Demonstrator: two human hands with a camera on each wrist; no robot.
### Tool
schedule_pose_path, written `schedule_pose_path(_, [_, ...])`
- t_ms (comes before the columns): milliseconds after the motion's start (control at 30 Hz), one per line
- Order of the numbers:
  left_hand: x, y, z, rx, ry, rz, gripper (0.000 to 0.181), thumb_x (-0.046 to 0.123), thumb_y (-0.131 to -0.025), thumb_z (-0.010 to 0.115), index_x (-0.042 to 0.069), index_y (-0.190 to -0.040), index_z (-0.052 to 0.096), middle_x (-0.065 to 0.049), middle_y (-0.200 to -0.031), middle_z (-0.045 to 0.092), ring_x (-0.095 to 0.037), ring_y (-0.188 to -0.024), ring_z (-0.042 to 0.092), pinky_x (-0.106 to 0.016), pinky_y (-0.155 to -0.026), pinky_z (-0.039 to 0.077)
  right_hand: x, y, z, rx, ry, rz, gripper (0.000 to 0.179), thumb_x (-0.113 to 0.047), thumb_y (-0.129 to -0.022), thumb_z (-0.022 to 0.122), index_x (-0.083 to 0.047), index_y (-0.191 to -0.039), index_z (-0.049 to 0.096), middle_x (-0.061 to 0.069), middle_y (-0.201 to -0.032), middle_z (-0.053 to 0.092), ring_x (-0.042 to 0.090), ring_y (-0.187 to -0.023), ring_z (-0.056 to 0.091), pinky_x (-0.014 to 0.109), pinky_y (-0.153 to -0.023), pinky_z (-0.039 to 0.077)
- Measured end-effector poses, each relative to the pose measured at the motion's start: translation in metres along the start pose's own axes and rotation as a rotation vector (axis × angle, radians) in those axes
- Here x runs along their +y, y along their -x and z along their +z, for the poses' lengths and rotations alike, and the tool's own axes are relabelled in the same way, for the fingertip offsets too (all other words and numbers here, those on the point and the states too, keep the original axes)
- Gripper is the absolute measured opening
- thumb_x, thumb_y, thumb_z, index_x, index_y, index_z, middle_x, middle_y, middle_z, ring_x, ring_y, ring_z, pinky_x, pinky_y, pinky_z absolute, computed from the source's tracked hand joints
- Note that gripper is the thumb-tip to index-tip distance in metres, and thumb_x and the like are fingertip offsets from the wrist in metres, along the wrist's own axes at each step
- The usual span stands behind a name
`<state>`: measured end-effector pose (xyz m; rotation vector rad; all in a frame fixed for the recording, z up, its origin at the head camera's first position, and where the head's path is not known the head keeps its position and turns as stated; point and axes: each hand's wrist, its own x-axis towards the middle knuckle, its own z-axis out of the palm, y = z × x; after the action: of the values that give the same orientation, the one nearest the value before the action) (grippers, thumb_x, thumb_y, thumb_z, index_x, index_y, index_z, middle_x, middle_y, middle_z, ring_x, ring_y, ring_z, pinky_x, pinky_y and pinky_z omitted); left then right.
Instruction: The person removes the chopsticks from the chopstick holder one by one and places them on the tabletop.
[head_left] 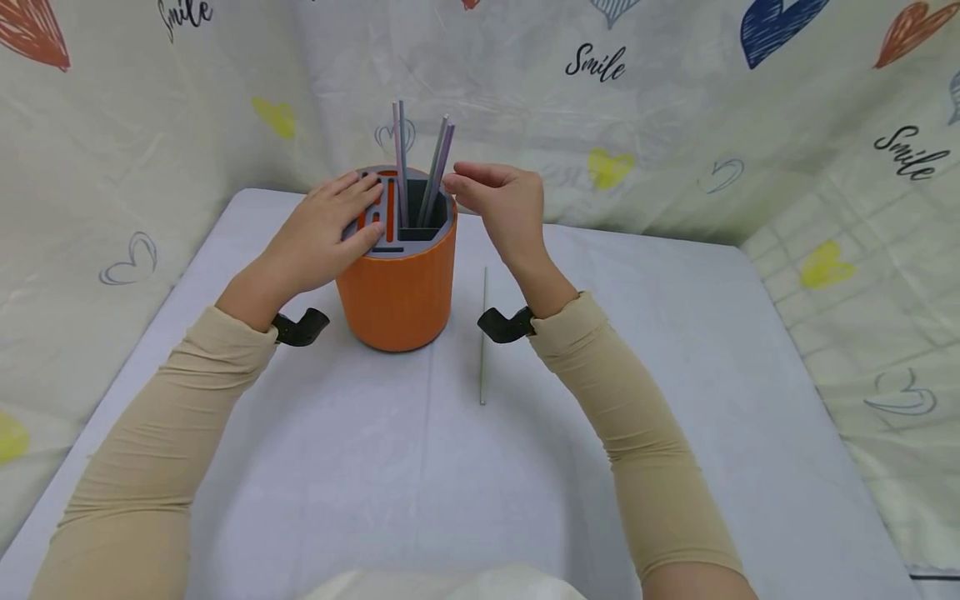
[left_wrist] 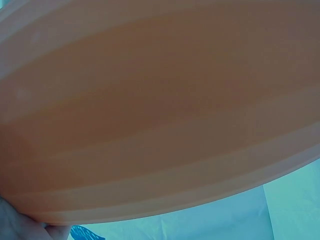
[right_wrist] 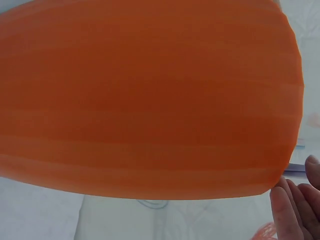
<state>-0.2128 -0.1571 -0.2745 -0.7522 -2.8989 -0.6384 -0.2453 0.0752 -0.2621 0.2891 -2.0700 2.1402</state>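
Near the far edge of the worktop [head_left: 375, 467], the left hand [head_left: 318, 233] rests straight-fingered atop the orange knife block [head_left: 397, 300]; the right hand [head_left: 506, 208] has fingers apart beside the rim. The purple stick [head_left: 447, 148] inside looks light, stiff, slick: pinch its top.

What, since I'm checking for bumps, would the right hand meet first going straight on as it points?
Probably the purple stick leaning in the orange holder, close to the right hand; depth is unclear, so the holder itself might come first.
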Motion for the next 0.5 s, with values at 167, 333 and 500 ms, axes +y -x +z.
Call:
schedule_pose_path(167, [0.000,0.000,0.000,0.005,-0.001,-0.004,0.058,0.039,-0.097,0.034,0.007,-0.146,0.027,-0.007,-0.154,0.023,-0.025,-0.144,0.011,-0.047,-0.117,0.009,0.002,-0.003,0.005,0.009,0.039,0.000,0.030,-0.015,-0.073,0.078,0.000,-0.098,0.072,0.009,-0.088,0.073,0.017,-0.079,0.071,0.028,-0.076,0.057])
schedule_pose_path(333, [0.000,0.000,-0.001,0.009,-0.001,-0.008,0.059,0.039,-0.097,0.034,0.008,-0.146,0.027,-0.007,-0.154,0.023,-0.025,-0.144,0.011,-0.047,-0.117,0.009,0.002,-0.004,0.009,0.024,0.057,0.006,0.025,-0.017,-0.074,0.077,-0.003,-0.094,0.074,0.009,-0.085,0.073,0.016,-0.077,0.070,0.027,-0.075,0.057])
schedule_pose_path(500, [0.000,0.000,0.000,0.009,0.003,-0.012,0.059,0.040,-0.097,0.035,0.008,-0.146,0.027,-0.006,-0.154,0.023,-0.025,-0.144,0.011,-0.047,-0.117,0.009,0.001,-0.005,0.012,0.033,0.107,0.006,0.025,-0.019,-0.073,0.078,-0.005,-0.092,0.075,0.007,-0.086,0.073,0.014,-0.077,0.070,0.025,-0.074,0.057])
